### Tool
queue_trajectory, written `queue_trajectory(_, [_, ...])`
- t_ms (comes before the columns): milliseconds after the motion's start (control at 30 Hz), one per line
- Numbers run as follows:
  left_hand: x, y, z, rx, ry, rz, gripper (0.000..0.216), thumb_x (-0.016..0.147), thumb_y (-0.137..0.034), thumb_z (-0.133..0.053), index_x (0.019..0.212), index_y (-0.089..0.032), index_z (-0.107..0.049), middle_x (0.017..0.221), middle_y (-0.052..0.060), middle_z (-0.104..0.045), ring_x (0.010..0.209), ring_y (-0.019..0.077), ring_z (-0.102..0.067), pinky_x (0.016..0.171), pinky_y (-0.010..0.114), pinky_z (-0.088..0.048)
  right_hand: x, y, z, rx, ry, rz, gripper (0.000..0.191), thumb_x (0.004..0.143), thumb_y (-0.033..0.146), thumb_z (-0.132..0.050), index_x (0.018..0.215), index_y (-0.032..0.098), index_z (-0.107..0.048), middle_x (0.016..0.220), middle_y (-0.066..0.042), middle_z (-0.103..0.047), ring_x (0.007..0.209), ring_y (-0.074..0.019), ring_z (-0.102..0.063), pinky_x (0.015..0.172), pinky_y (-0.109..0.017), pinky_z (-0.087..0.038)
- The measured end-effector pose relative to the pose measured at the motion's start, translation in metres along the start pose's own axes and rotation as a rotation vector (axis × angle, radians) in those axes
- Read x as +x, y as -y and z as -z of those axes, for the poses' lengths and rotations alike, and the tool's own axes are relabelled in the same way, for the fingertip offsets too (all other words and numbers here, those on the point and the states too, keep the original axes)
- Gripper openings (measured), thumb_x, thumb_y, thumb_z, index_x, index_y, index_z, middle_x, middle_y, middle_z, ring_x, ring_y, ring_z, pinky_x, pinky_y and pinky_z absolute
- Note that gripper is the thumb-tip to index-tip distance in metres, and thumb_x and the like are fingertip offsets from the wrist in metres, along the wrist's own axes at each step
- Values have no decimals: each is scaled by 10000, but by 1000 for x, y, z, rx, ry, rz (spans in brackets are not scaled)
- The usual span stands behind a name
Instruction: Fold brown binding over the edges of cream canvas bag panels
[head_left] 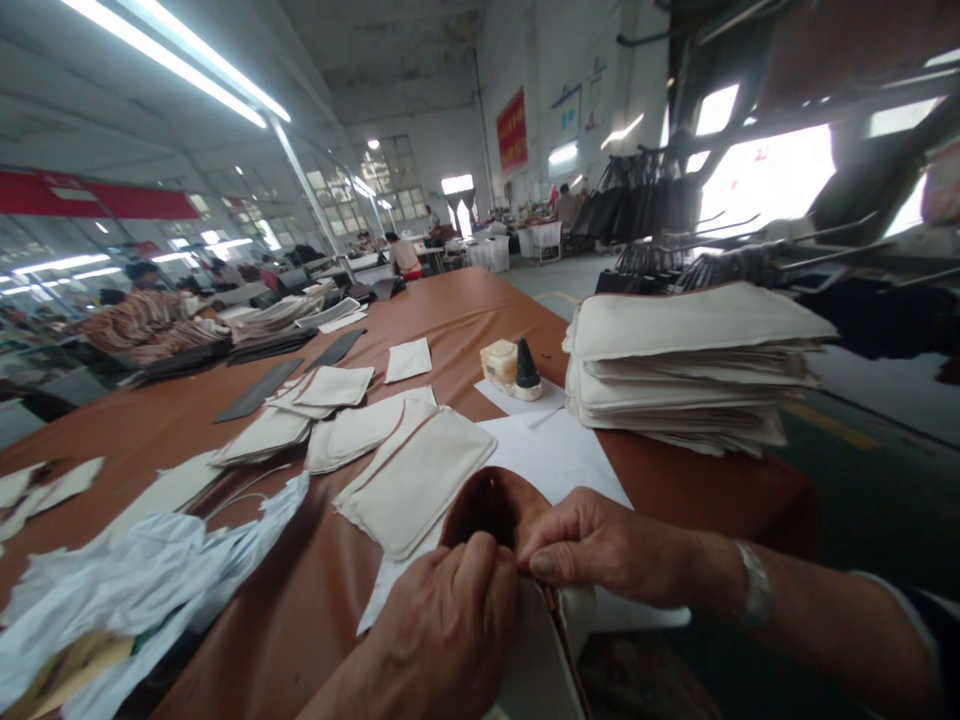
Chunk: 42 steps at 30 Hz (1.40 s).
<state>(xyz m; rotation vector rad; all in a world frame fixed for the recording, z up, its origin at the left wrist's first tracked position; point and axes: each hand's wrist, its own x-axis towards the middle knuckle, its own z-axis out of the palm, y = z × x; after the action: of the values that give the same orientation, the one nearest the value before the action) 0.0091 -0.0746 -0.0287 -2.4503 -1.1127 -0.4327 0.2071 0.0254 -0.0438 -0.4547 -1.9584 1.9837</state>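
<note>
Both hands grip a brown leather piece (pixel 480 500) with an off-white fabric side (pixel 536 650) at the near edge of the table. Its brown part curls up into a loop beyond my fingers. My left hand (pixel 457 620) is closed on it in a fist. Just to the right, my right hand (pixel 600 545) pinches its edge between thumb and fingers. A white paper sheet (pixel 555 455) lies beneath and beyond the hands. Off-white padded panels (pixel 435 480) with brown edging lie left of the paper. What the fingertips press together is hidden.
A tall stack of off-white panels (pixel 690 330) stands at the table's right edge. A dark cone-topped spool (pixel 527 365) stands beside a cream block (pixel 499 360). Crumpled white wrapping (pixel 150 570) lies at left on the brown table cover (pixel 465 310). Dark pieces hang on racks (pixel 637 195).
</note>
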Motion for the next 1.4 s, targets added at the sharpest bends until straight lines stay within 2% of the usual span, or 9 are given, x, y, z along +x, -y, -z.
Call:
queue_trajectory(267, [-28,0,-15,-57,-220,85,201,910,-88,-529,1109,-98,-559,956,124,-640,827,200,-648,703,276,-542,-3,0,9,-87,23,10,396,863,446,-670,905,55,-713,757,-36,-610,703,-101,-508,676,-211,-406])
queue_trajectory(433, [-19,4,-7,-230,-196,120,150,968,-194,-529,1098,-132,-573,953,98,-662,790,156,-660,649,221,-544,-2,-1,10,-110,18,13,360,877,408,-655,900,53,-714,753,-34,-605,692,-92,-494,646,-192,-390])
queue_trajectory(633, [-8,6,-5,-118,-194,-62,167,967,-110,-452,1028,-129,-606,871,67,-704,584,140,-605,537,252,-484,0,1,11,-97,55,23,367,901,419,-630,874,61,-707,762,-38,-614,711,-98,-511,670,-201,-414])
queue_trajectory(767, [-12,6,-4,-308,-86,49,192,979,-127,-401,917,-184,-574,801,33,-646,582,135,-568,532,237,-454,-1,1,12,-127,42,16,360,884,416,-649,885,61,-707,754,-45,-638,693,-101,-527,655,-204,-420])
queue_trajectory(933, [-6,15,7,-953,66,631,250,1000,-379,-445,1117,-202,-577,848,15,-618,714,124,-580,615,196,-455,-3,7,13,-194,91,54,333,889,391,-634,903,63,-692,754,-38,-632,684,-101,-530,657,-208,-432])
queue_trajectory(1067, [6,16,10,-1228,407,680,377,958,-479,-512,851,-146,-654,671,-22,-514,609,92,-461,528,181,-344,-4,7,9,-369,87,145,272,917,337,-575,880,84,-669,761,-30,-602,689,-101,-518,642,-199,-423])
queue_trajectory(1133, [8,13,8,-1236,483,657,369,955,-447,-520,789,-138,-634,639,-39,-452,576,75,-397,503,179,-302,-1,4,7,-480,92,253,252,933,309,-544,847,99,-654,748,-27,-598,681,-100,-522,639,-197,-421])
queue_trajectory(1300, [9,11,-4,-837,246,642,302,928,-296,-524,674,-153,-606,625,-17,-552,583,91,-494,531,177,-360,8,3,22,-767,-29,544,274,982,294,-482,840,132,-651,788,-57,-627,760,-139,-564,764,-263,-466])
queue_trajectory(1400, [17,15,-12,-628,6,645,259,941,-269,-511,734,-182,-641,692,4,-671,615,117,-607,563,189,-426,1,14,36,-774,-315,488,359,965,371,-549,1249,156,-592,1198,-141,-622,1111,-221,-570,965,-365,-461])
